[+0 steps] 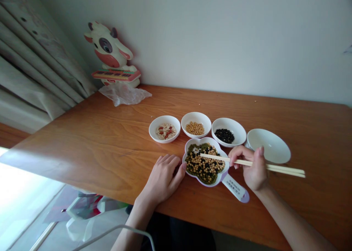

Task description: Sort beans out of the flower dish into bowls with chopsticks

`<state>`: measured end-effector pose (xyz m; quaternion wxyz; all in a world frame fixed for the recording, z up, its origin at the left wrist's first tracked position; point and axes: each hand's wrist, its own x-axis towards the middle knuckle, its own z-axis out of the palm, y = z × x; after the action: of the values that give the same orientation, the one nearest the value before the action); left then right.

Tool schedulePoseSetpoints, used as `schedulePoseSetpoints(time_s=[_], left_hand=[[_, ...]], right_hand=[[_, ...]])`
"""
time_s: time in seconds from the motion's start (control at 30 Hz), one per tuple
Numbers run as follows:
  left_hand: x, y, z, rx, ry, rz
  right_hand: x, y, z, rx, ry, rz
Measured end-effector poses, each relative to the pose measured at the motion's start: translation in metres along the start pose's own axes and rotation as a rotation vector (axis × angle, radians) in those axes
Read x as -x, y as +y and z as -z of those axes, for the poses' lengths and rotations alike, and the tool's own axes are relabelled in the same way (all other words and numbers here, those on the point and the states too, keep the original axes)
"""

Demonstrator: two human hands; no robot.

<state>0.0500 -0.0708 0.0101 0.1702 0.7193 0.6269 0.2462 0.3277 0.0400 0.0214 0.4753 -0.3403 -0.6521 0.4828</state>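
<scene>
A pair of wooden chopsticks is held in my right hand, fingers closed round them. Their tips reach into a white flower-shaped dish with a lilac edge and a handle. Mixed beans, green, black and pale yellow, cover most of its bottom, with a small bare patch near the tips. My left hand rests on the table left of the dish, thumb apart from the fingers and at the dish's rim. It holds nothing that I can see.
Behind the dish stand white bowls: one with seeds and reddish pieces, one with yellow beans, one with black beans, and a white bowl at right. A cow toy keyboard and a plastic bag sit far left.
</scene>
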Motion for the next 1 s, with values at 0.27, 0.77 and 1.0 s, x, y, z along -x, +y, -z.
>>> schedulePoseSetpoints(time_s=[0.27, 0.77, 1.0], left_hand=[[-0.009, 0.002, 0.016, -0.023, -0.098, -0.04], [-0.05, -0.016, 0.037, -0.186, -0.15, -0.232], [-0.059, -0.033, 0.02, -0.03, -0.129, -0.293]], right_hand=[[-0.032, -0.018, 0.013, 0.095, -0.157, 0.051], [-0.044, -0.028, 0.034, 0.189, -0.171, 0.041], [-0.049, -0.033, 0.051, 0.239, -0.241, -0.031]])
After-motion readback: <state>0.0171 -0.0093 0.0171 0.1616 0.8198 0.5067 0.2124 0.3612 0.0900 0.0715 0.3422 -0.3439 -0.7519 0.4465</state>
